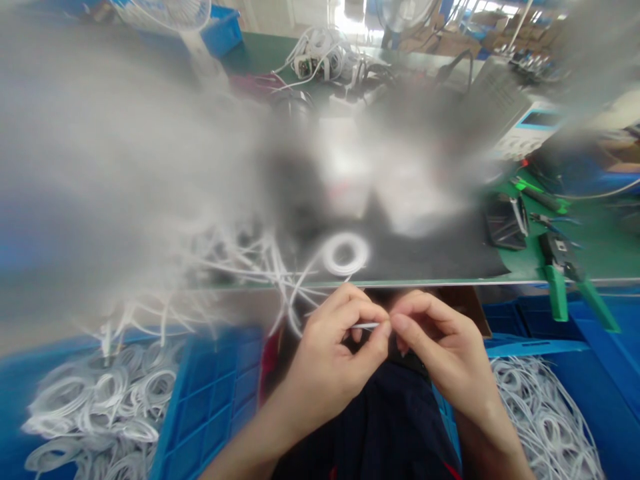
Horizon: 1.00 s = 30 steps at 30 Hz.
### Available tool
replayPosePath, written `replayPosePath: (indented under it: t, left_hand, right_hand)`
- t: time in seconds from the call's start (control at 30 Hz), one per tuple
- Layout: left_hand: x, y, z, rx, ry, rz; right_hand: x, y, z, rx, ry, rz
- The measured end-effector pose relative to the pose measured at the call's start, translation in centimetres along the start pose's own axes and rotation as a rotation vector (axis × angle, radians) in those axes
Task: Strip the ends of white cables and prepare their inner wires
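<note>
My left hand (345,337) pinches a thin white cable (369,326) between thumb and forefinger, just below the table's front edge. Its fingertips meet those of my right hand (440,343), which are pressed together at the cable's end; what they grip there is too small to make out. Behind my hands, a round coil of white cable (346,253) lies on the black mat (450,250). Loose white cables (270,260) spread to the left of the coil and hang over the edge.
Blue crates with coiled white cables stand at lower left (170,413) and lower right (615,400). On the green table (600,253) are a green-handled crimping tool (565,260), small pliers, a black holder and an instrument with a display. A grey blur covers the upper left.
</note>
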<state>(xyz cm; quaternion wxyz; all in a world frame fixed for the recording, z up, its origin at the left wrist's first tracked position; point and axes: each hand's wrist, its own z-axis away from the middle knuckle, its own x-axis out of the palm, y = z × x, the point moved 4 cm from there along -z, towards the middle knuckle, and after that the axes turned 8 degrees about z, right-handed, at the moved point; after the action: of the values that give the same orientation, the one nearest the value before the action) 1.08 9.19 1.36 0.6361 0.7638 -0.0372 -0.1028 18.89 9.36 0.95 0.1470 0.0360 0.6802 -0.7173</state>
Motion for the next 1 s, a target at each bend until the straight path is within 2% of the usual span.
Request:
replayPosePath:
  t: [0.13, 0.3, 0.4, 0.57, 0.77, 0.87, 1.0]
  left_hand:
    - [0.0, 0.2, -0.1, 0.039, 0.025, -0.025]
    - [0.1, 0.4, -0.1, 0.083, 0.05, -0.05]
    - [0.0, 0.4, -0.3, 0.071, 0.009, -0.044]
    - [-0.4, 0.2, -1.2, 0.041, -0.127, -0.024]
    - [-0.4, -0.8, -1.3, -0.027, -0.102, 0.08]
    - [0.0, -1.2, -1.0, -0.053, -0.078, 0.112]
    - [0.2, -1.2, -1.0, -0.072, -0.084, 0.149]
  right_hand:
    - [0.3, 0.1, 0.1, -0.012, 0.005, -0.036]
    - [0.0, -0.6, 0.8, -0.144, 0.128, 0.239]
    - [-0.4, -0.9, 0.8, -0.148, 0.115, 0.304]
    - [-0.7, -0.2, -0.3, 0.012, -0.041, 0.102]
    - [-0.2, 0.8, -0.8, 0.126, -0.108, -0.137]
    - [-0.1, 0.9, -0.6, 0.14, -0.111, -0.137]
    - [-0.8, 0.2, -0.3, 0.09, -0.046, -0.013]
